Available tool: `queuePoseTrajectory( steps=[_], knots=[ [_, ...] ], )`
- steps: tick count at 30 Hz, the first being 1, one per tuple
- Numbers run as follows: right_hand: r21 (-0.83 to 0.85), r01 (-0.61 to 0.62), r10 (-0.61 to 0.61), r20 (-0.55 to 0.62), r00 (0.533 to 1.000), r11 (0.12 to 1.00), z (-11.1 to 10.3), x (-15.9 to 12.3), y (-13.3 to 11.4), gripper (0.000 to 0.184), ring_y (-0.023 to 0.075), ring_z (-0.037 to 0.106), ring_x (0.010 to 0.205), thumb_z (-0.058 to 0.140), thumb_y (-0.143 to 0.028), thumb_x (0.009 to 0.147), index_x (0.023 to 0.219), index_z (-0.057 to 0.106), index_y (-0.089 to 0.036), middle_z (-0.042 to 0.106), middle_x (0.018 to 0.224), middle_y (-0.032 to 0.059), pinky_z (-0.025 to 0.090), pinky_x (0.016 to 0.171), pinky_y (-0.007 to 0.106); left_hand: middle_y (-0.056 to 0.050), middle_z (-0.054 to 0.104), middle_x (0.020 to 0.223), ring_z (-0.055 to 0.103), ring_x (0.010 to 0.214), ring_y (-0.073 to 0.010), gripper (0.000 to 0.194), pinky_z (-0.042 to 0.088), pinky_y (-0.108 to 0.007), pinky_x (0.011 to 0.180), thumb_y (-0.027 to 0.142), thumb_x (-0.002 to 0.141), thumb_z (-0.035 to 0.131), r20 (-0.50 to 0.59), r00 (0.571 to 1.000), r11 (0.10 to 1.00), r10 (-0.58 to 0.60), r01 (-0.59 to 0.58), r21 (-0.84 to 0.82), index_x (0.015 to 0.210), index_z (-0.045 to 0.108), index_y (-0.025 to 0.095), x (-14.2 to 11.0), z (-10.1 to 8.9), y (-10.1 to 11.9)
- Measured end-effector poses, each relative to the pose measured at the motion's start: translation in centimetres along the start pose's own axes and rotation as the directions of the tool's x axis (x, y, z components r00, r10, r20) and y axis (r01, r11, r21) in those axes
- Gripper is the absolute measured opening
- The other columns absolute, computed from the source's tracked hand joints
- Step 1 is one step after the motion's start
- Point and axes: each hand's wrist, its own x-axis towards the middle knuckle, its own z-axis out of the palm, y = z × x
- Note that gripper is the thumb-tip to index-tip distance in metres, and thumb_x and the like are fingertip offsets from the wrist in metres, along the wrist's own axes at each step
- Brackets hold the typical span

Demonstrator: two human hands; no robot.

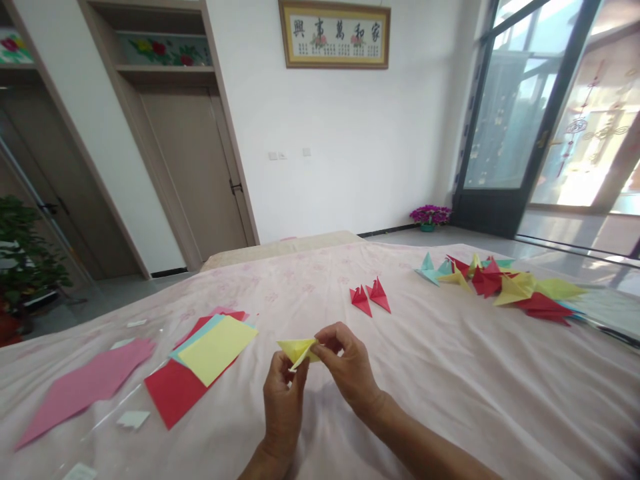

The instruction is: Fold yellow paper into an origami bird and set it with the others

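Note:
A small piece of folded yellow paper (296,347) is held up between my two hands, above the pink patterned cloth. My left hand (285,393) pinches it from below and the left, thumb and fingers closed on it. At its right end, the fingertips of my right hand (347,367) pinch the paper. Part of the paper is hidden behind my fingers. Beyond my hands, two red paper cranes (369,298) lie side by side on the cloth.
To the left lie stacked yellow, blue and red paper sheets (220,347), with pink sheets (90,383) beside them. A pile of folded paper cranes (500,283) in several colours sits at the far right. The cloth (450,387) is wrinkled.

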Motion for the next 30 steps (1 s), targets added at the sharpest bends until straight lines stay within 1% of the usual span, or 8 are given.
queuePoseTrajectory(
  steps=[4,8,11,15,18,22,26,30],
  knots=[
    [-0.088,0.161,-0.165,-0.041,0.985,0.983,-0.2,-0.4,0.8,0.008,0.0129,0.055,0.066,0.068,-0.014,0.077,0.078,0.064,-0.021,0.060,0.076,-0.0013,0.045,0.062,0.026,0.002,0.060,0.076,0.054,0.065,-0.0131,0.020,0.044,-0.023,0.060,0.037,0.082,0.066,0.023,0.999,0.999,0.041,-0.042,0.022,0.087,0.060,0.020,0.4,0.1,-0.5],
    [-0.121,0.200,-0.205,-0.029,0.978,0.972,-0.6,-0.8,1.2,0.010,0.0130,0.056,0.067,0.069,-0.014,0.078,0.078,0.063,-0.021,0.060,0.074,-0.0016,0.045,0.062,0.025,0.003,0.059,0.071,0.053,0.063,-0.0127,0.010,0.043,-0.022,0.058,0.027,0.079,0.066,0.051,0.997,0.999,0.049,-0.049,0.001,0.083,0.060,0.020,0.5,0.3,-1.0],
    [-0.134,0.175,-0.179,-0.021,0.984,0.976,-0.8,-1.0,1.4,0.010,0.0126,0.055,0.065,0.069,-0.012,0.077,0.077,0.063,-0.021,0.060,0.073,-0.0020,0.045,0.060,0.025,0.004,0.057,0.067,0.049,0.057,-0.0115,0.009,0.041,-0.021,0.052,0.028,0.082,0.063,0.086,0.995,0.999,0.050,-0.051,0.010,0.082,0.060,0.020,0.3,0.3,-1.1],
    [-0.116,0.104,-0.108,-0.025,0.994,0.988,-0.8,-1.1,1.7,0.013,0.0118,0.054,0.063,0.066,-0.010,0.076,0.081,0.063,-0.021,0.060,0.072,-0.0030,0.046,0.060,0.024,0.003,0.057,0.065,0.049,0.053,-0.0109,0.021,0.040,-0.021,0.051,0.037,0.090,0.054,0.149,0.986,0.995,0.077,-0.086,0.051,0.082,0.060,0.019,-0.1,0.0,-1.1],
    [-0.085,0.050,-0.054,-0.043,0.998,0.995,-0.7,-1.2,1.9,0.015,0.0117,0.055,0.062,0.066,-0.011,0.075,0.085,0.062,-0.021,0.059,0.071,-0.0038,0.046,0.060,0.023,0.003,0.057,0.063,0.049,0.052,-0.0111,0.028,0.041,-0.021,0.050,0.041,0.093,0.050,0.151,0.985,0.993,0.088,-0.099,0.062,0.080,0.059,0.018,-0.3,0.0,-0.8],
    [-0.066,0.011,-0.015,-0.069,0.998,0.998,-0.8,-1.2,1.9,0.013,0.0114,0.054,0.060,0.067,-0.014,0.074,0.083,0.060,-0.021,0.058,0.070,-0.0037,0.045,0.057,0.023,0.003,0.054,0.063,0.048,0.052,-0.0109,0.030,0.041,-0.021,0.049,0.042,0.093,0.050,0.157,0.982,0.993,0.110,-0.117,0.035,0.078,0.060,0.018,-0.4,0.3,-0.3],
    [-0.073,-0.013,0.006,-0.095,0.995,0.997,-0.8,-1.1,1.6,0.012,0.0112,0.051,0.058,0.068,-0.016,0.073,0.078,0.058,-0.020,0.057,0.068,-0.0040,0.044,0.055,0.023,0.001,0.057,0.068,0.052,0.057,-0.0123,0.027,0.045,-0.022,0.053,0.041,0.092,0.053,0.159,0.982,0.995,0.101,-0.102,-0.002,0.086,0.065,0.018,-0.4,0.5,-0.2],
    [-0.098,-0.030,0.021,-0.089,0.996,0.995,-0.8,-1.1,1.4,0.011,0.0118,0.051,0.057,0.068,-0.018,0.074,0.074,0.057,-0.021,0.057,0.066,-0.0037,0.044,0.055,0.024,-0.003,0.064,0.081,0.059,0.067,-0.0162,0.028,0.050,-0.026,0.059,0.041,0.091,0.055,0.179,0.981,0.996,0.075,-0.066,-0.054,0.100,0.068,0.018,-0.2,0.4,-0.5]
  ],
)
